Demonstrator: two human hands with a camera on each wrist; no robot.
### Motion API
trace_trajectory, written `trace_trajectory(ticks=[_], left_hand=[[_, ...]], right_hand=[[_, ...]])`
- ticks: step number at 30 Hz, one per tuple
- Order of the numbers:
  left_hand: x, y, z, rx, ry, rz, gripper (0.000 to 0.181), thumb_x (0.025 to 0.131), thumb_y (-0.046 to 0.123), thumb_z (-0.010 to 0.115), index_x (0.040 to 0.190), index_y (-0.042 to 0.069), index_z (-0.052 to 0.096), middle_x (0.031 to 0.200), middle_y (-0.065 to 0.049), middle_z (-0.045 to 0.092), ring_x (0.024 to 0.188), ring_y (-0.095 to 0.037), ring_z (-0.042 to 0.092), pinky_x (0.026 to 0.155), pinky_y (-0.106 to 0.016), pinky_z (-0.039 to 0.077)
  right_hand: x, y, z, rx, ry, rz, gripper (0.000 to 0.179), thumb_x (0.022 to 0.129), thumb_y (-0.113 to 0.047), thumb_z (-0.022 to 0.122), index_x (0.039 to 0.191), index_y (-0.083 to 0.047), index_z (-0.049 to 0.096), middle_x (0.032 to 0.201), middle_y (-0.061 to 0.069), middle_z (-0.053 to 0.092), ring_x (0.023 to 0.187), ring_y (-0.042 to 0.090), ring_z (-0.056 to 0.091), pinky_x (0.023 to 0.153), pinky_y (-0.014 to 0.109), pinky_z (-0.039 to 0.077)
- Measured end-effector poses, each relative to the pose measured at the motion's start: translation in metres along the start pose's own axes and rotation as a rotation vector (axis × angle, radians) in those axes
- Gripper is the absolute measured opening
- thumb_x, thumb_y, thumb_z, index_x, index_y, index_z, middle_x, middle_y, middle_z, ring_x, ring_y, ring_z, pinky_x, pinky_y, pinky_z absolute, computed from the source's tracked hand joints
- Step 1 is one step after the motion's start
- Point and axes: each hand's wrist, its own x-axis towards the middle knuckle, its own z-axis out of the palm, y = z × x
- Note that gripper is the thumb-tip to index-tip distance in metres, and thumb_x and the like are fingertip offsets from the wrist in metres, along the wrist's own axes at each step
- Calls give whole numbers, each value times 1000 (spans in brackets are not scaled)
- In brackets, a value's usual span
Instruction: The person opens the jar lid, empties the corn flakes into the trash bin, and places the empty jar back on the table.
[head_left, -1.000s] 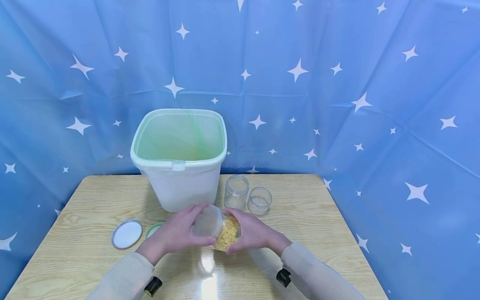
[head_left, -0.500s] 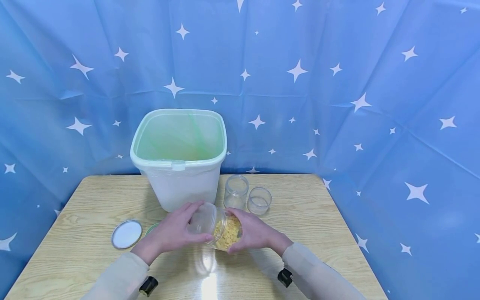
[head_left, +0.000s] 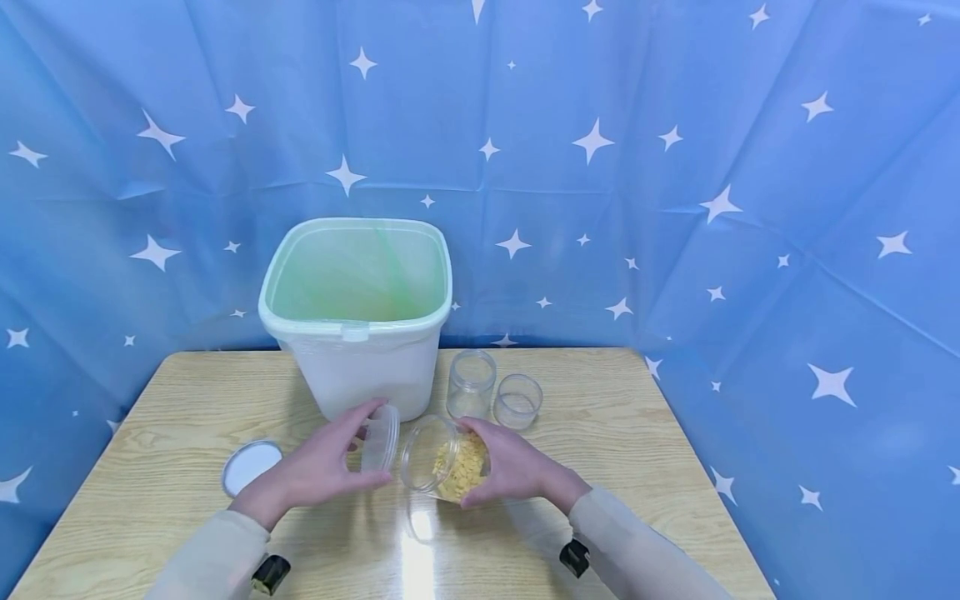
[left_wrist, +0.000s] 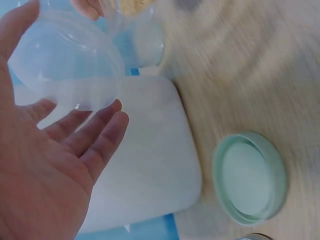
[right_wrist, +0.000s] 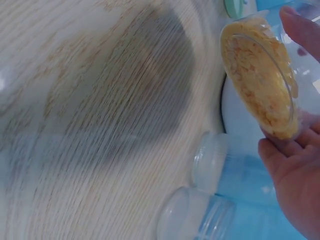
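Note:
My left hand (head_left: 318,468) grips a translucent round plastic piece (head_left: 381,440), shaped like a shallow bowl, its rim facing right; the left wrist view shows it between thumb and fingers. My right hand (head_left: 519,465) holds a clear jar (head_left: 420,454), tipped sideways with its mouth to the left. Yellow flakes (head_left: 463,468) lie inside toward its base, and in the right wrist view flakes (right_wrist: 257,82) press against the bottom. A small gap separates the bowl-like piece from the jar's mouth. Both are above the wooden table (head_left: 600,517).
A white bin (head_left: 375,362) with a green-tinted interior stands behind the hands. Right of it are a clear jar (head_left: 471,392) and a shorter one (head_left: 519,402). A white lid (head_left: 250,467) lies at left; a green lid (left_wrist: 250,180) shows in the left wrist view.
My left hand has drawn the bowl-like piece leftward off the jar's mouth, opening a gap. The jar stays tipped in my right hand, nearly where it was, with its flakes inside.

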Motion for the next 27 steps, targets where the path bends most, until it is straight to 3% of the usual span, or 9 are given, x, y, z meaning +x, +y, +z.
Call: trace_trajectory(ticks=[8,14,20,27], left_hand=[[-8,-21,11,-96,-13,-7,108,69,51,84,150,9,25,148,-15,41,126,-40,54,104,-54,47],[-10,-32,23,-85,-40,-57,106,68,45,86,147,6,27,144,-19,45,130,-40,49,107,-53,45],[-7,-42,36,-171,-87,-108,108,69,39,86,148,1,23,149,-24,39,135,-41,44,114,-53,36],[-2,-48,46,-187,-84,-132,109,68,40,87,148,2,24,145,-22,44,132,-37,47,112,-54,39]], right_hand=[[-2,7,1,30,7,24,114,60,-46,89,152,-12,30,150,2,44,136,20,46,116,43,39],[-3,8,-1,49,15,22,114,59,-46,89,151,-12,31,150,3,45,135,20,46,115,43,39],[-3,8,0,50,17,22,114,60,-44,89,152,-11,31,151,3,44,136,20,46,116,42,38],[-5,9,1,33,21,14,114,61,-43,90,151,-7,30,151,6,44,137,23,45,117,44,37]])
